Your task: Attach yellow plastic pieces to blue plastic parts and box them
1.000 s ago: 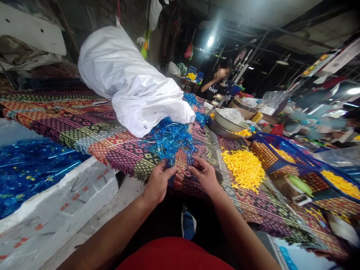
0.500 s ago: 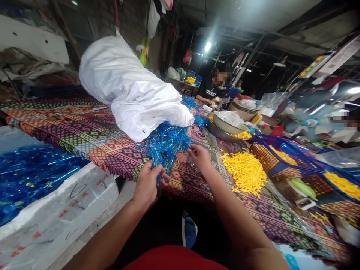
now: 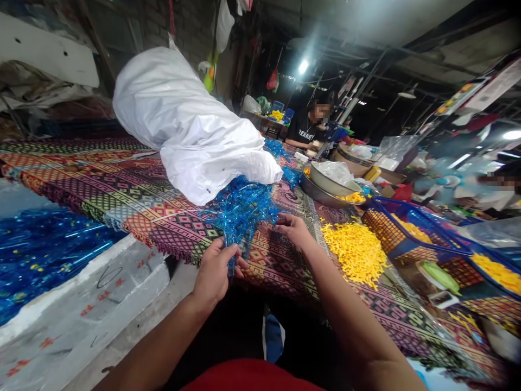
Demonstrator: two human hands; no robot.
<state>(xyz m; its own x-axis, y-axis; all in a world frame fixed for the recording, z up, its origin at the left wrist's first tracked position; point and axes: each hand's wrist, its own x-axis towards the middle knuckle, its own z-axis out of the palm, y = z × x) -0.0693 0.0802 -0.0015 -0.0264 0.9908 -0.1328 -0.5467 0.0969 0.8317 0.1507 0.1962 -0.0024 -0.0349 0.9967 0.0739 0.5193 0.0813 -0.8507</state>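
Note:
A tangle of shiny blue plastic strands (image 3: 244, 214) lies on a woven patterned cloth (image 3: 163, 220), against the end of a bulging white sack (image 3: 183, 119). My left hand (image 3: 215, 271) grips a blue strand hanging from the tangle's near side. My right hand (image 3: 295, 231) rests on the cloth, its fingertips at the tangle's right edge. Whether those fingers pinch any plastic is hidden. A loose pile of small yellow pieces (image 3: 354, 252) lies to the right of that hand.
A metal bowl (image 3: 329, 182) and a blue-rimmed basket (image 3: 407, 233) holding yellow pieces stand on the right. Blue cellophane (image 3: 49, 250) lies beyond a concrete ledge (image 3: 101, 293) on the left. A co-worker (image 3: 305, 127) sits at the far end.
My right hand has moved forward from the near strands to the tangle's right edge. My left hand has shifted left, with a blue strand still in it.

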